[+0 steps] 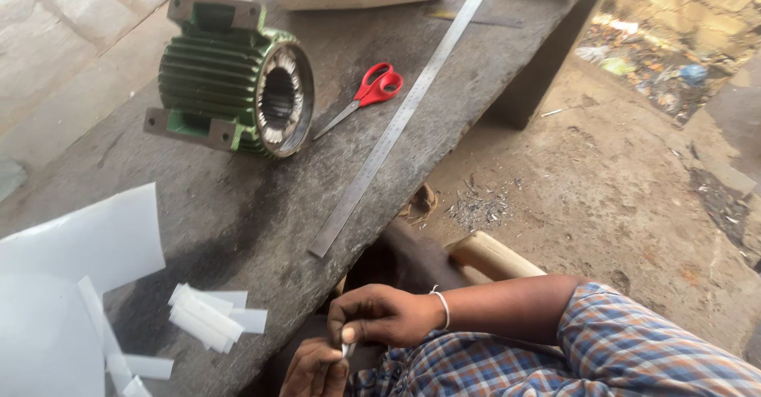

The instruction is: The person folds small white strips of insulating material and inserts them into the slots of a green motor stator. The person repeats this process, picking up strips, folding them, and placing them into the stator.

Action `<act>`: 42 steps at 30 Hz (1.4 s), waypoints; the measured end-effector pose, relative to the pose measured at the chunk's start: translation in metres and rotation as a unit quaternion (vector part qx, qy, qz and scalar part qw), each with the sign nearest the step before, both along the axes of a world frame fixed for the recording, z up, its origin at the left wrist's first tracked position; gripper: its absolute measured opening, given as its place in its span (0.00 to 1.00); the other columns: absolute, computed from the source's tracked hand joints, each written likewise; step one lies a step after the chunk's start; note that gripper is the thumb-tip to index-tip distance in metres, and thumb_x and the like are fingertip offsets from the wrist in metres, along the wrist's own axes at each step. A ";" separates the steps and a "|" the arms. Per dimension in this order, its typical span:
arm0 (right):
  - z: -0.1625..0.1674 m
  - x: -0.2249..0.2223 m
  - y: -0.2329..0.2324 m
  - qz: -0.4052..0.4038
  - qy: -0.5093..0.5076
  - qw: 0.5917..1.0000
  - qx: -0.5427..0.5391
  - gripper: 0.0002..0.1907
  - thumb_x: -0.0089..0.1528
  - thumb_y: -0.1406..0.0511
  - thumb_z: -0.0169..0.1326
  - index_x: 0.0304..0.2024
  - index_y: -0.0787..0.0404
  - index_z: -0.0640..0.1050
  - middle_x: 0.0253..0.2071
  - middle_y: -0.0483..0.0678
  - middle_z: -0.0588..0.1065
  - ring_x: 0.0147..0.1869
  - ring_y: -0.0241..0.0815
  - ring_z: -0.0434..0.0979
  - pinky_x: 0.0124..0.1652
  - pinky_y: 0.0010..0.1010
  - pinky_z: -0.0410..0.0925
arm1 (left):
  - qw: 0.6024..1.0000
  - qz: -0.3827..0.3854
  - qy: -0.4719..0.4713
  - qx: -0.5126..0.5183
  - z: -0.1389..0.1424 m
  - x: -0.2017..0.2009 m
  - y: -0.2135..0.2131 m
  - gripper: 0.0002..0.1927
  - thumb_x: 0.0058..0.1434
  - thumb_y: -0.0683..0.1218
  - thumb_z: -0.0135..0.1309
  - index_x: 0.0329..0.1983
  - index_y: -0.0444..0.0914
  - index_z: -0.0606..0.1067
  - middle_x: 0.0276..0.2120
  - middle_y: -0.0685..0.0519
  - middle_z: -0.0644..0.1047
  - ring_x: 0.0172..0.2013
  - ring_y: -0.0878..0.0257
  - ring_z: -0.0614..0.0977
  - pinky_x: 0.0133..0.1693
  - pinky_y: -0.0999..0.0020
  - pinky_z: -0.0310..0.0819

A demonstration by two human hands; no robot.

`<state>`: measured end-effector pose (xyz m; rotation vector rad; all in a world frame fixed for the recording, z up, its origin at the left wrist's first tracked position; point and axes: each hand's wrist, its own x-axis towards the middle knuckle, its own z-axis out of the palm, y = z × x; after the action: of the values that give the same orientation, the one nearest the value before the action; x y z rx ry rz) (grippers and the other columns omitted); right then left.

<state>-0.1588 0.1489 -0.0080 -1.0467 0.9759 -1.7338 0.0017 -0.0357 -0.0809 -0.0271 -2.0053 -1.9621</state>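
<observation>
— What does the person wear?
— A checked shirt (pixel 602 349) in blue, white and rust, at about four o'clock, its sleeve rolled up past the forearm.
— Anything on the wrist?
— A thin white band (pixel 444 308) circles it, just behind the right hand (pixel 384 315). The left hand (pixel 315 369) is bare.

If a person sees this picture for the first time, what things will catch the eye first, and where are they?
First comes the green finned motor housing, lying on its side at the far left of the dark bench. Beside it lie red-handled scissors and a long steel ruler running diagonally. At the bottom, the right hand and left hand pinch a small white strip, with cut white strips at the lower left.
</observation>
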 end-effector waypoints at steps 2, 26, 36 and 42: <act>0.005 0.001 0.004 -0.019 0.067 0.998 0.000 0.11 0.74 0.62 0.53 0.48 0.65 0.75 0.41 0.44 0.73 0.47 0.32 0.71 0.49 0.27 0.68 | 0.995 0.086 -0.057 0.010 0.026 -0.002 0.017 0.04 0.61 0.37 0.58 0.39 0.36 0.77 0.37 0.48 0.78 0.41 0.60 0.82 0.42 0.67 0.82; 0.049 -0.137 -0.063 -0.163 0.662 0.708 0.185 0.08 0.59 0.60 0.63 0.39 0.54 0.82 0.40 0.46 0.77 0.49 0.46 0.74 0.53 0.42 0.68 | 0.743 0.232 -0.073 -0.623 0.068 -0.076 0.021 0.28 0.61 0.60 0.59 0.59 0.39 0.76 0.53 0.47 0.74 0.54 0.50 0.73 0.58 0.44 0.64; 0.035 -0.110 -0.071 -0.194 0.622 0.753 0.094 0.16 0.56 0.64 0.64 0.48 0.52 0.85 0.40 0.48 0.77 0.46 0.48 0.73 0.47 0.38 0.68 | 0.720 0.228 -0.066 -0.653 0.060 -0.085 0.009 0.31 0.64 0.48 0.57 0.72 0.44 0.67 0.58 0.48 0.68 0.58 0.52 0.69 0.58 0.46 0.64; 0.032 -0.119 -0.081 -0.173 0.623 0.753 0.125 0.15 0.56 0.64 0.63 0.47 0.52 0.84 0.40 0.45 0.77 0.47 0.46 0.74 0.50 0.38 0.66 | 0.724 0.222 -0.054 -0.651 0.049 -0.088 0.004 0.28 0.66 0.48 0.54 0.70 0.42 0.70 0.59 0.49 0.70 0.58 0.52 0.69 0.58 0.47 0.65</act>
<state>-0.2778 0.0675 0.0237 -1.9555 2.2537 -0.8972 -0.0864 -0.0314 -0.0317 0.2151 -2.6695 -0.0117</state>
